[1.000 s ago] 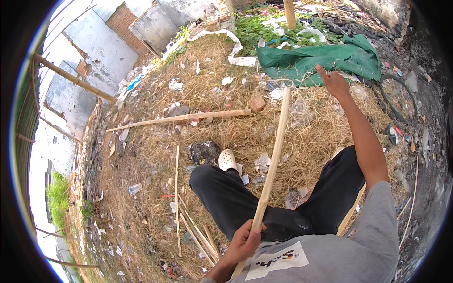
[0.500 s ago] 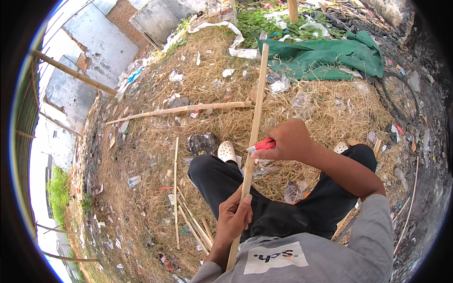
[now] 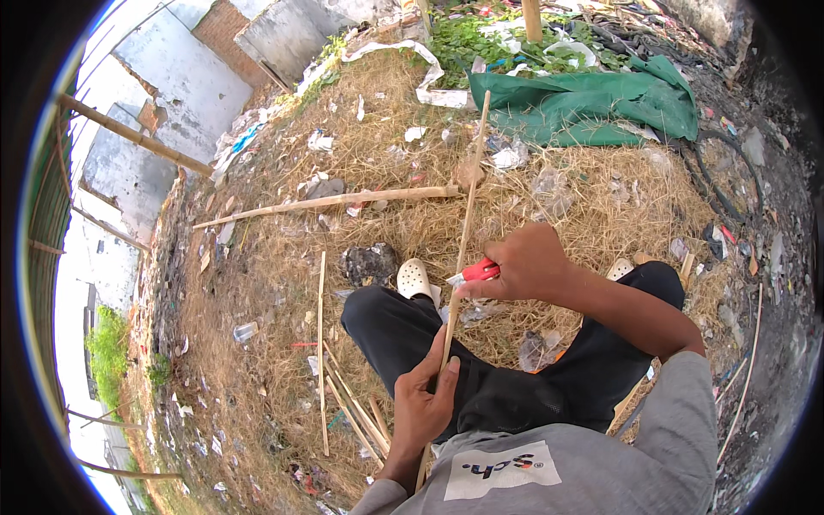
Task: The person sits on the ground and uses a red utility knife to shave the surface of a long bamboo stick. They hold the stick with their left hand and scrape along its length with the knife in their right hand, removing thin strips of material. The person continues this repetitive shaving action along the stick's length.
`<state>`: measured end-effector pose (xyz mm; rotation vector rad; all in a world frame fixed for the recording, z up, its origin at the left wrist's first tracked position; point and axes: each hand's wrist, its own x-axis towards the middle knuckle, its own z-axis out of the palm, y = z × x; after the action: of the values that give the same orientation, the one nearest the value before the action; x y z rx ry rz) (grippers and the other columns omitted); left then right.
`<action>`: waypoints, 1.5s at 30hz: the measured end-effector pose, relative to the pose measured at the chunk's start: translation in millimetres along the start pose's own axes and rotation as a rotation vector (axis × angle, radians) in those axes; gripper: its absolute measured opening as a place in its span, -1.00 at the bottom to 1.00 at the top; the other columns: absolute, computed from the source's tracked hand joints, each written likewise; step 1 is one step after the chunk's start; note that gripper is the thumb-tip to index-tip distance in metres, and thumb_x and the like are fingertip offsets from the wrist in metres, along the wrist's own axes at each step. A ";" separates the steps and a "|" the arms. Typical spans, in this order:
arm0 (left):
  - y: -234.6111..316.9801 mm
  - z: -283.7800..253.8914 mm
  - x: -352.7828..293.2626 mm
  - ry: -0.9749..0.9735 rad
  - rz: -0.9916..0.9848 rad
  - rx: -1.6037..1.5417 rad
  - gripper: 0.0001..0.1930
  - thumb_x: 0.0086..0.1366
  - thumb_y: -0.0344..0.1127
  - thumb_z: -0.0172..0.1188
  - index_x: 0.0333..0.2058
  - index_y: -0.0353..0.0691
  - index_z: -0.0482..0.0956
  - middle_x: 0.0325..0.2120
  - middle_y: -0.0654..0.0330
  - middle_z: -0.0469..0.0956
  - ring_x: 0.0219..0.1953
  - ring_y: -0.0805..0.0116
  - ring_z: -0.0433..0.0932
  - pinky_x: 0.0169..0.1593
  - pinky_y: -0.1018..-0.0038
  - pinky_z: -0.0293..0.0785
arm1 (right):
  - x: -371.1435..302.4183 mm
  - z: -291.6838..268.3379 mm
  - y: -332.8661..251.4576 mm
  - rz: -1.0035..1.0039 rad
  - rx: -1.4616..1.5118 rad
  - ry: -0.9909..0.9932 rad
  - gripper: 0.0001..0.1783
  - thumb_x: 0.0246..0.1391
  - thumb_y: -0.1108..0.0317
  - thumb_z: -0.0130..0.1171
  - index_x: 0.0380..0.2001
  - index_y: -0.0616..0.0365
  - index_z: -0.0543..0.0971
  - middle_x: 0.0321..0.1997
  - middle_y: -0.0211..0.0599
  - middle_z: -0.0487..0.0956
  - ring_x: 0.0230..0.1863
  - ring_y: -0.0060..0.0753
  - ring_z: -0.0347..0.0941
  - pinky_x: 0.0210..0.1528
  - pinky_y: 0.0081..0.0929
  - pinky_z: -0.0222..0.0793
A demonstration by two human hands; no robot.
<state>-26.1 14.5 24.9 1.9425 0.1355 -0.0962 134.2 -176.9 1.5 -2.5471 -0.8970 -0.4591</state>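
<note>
A long pale bamboo strip (image 3: 468,210) slants up from my lap toward the green sheet, its narrow edge facing up. Around its lower part, by my left knee, my left hand (image 3: 427,395) is closed, thumb along one side. My right hand (image 3: 521,262) grips a red utility knife (image 3: 480,269) over the gap between my knees. The knife's short blade points left and lies at the strip; whether it cuts in cannot be made out. The strip's lowest end runs down beside my grey shirt.
Several thin bamboo strips (image 3: 354,410) lie on the dry grass to my left. Ahead lies a longer bamboo piece (image 3: 335,201), with a dark lump (image 3: 369,263) nearer my left shoe (image 3: 414,280). A green sheet (image 3: 592,107) is spread beyond, and litter dots the ground.
The bamboo strip has been turned in my left hand, from its broad face to its narrow edge. My left fingers have shifted around it. The knife stays at nearly the same place.
</note>
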 end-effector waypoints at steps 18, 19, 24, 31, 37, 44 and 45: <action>4.1 1.6 -5.2 0.000 0.010 0.173 -0.55 0.37 -0.38 0.07 0.20 -0.38 0.36 -0.39 0.29 0.53 -0.43 0.66 0.32 -0.35 0.65 0.31 | -0.9 9.4 16.6 -0.122 -0.040 0.110 -0.16 -0.34 -0.61 0.14 -0.86 0.06 0.43 -0.87 -0.31 0.33 -0.80 -0.22 0.34 -0.73 -0.31 0.17; 3.6 1.1 -4.0 -0.007 -0.008 0.173 -0.55 0.37 -0.39 0.07 0.20 -0.38 0.36 -0.32 0.23 0.57 -0.38 0.65 0.37 -0.29 0.65 0.35 | 0.9 13.3 19.8 -0.136 -0.048 0.131 -0.16 -0.32 -0.61 0.14 -0.86 0.07 0.44 -0.87 -0.30 0.34 -0.80 -0.21 0.35 -0.72 -0.30 0.18; -0.2 2.8 -26.8 -0.128 -0.081 0.067 -0.55 0.37 -0.43 0.05 0.21 -0.42 0.33 0.07 -0.02 0.51 0.12 0.46 0.41 0.17 0.54 0.26 | 27.0 5.2 105.8 0.319 -0.176 0.105 -0.17 -0.18 -0.58 0.06 -0.76 0.07 0.55 -0.82 -0.20 0.38 -0.73 -0.09 0.39 -0.62 -0.21 0.26; -19.3 -3.6 -49.9 -0.149 -0.049 0.084 -0.53 0.34 -0.44 0.10 0.22 -0.29 0.36 -0.37 0.19 0.65 -0.47 0.68 0.31 -0.39 0.64 0.35 | 30.4 -10.2 127.3 0.427 -0.230 0.094 -0.16 -0.09 -0.61 -0.07 -0.71 -0.01 0.62 -0.71 -0.23 0.51 -0.59 -0.16 0.51 -0.50 -0.22 0.40; -25.9 -5.2 -70.0 -0.232 -0.035 -0.133 -0.53 0.35 -0.45 0.11 0.22 -0.35 0.33 -0.12 0.28 0.58 -0.20 0.65 0.40 -0.07 0.66 0.36 | 14.0 -38.3 244.9 1.060 0.052 0.121 -0.04 -0.03 -0.63 -0.22 -0.71 0.14 0.56 -0.60 -0.10 0.53 -0.42 -0.05 0.53 -0.31 -0.14 0.39; -35.5 -5.6 -15.5 -0.118 -0.180 -0.268 -0.53 0.43 -0.31 0.06 0.25 -0.31 0.31 -0.52 0.48 0.42 -0.50 0.75 0.28 -0.41 0.73 0.23 | 1.6 -11.6 42.6 0.344 0.143 -0.029 -0.15 -0.12 -0.60 0.00 -0.69 0.07 0.63 -0.80 -0.20 0.44 -0.67 -0.12 0.47 -0.57 -0.25 0.34; -29.8 -4.0 -9.1 -0.106 -0.165 -0.277 -0.54 0.43 -0.30 0.05 0.26 -0.29 0.30 -0.56 0.50 0.35 -0.53 0.76 0.21 -0.45 0.72 0.15 | -6.2 -8.3 17.5 0.237 0.136 -0.073 -0.18 -0.14 -0.55 0.07 -0.74 0.09 0.58 -0.82 -0.21 0.39 -0.71 -0.10 0.42 -0.61 -0.25 0.29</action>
<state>-39.3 28.6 0.0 1.6438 0.2266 -0.2758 139.6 -196.5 1.6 -2.5159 -0.6167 -0.2263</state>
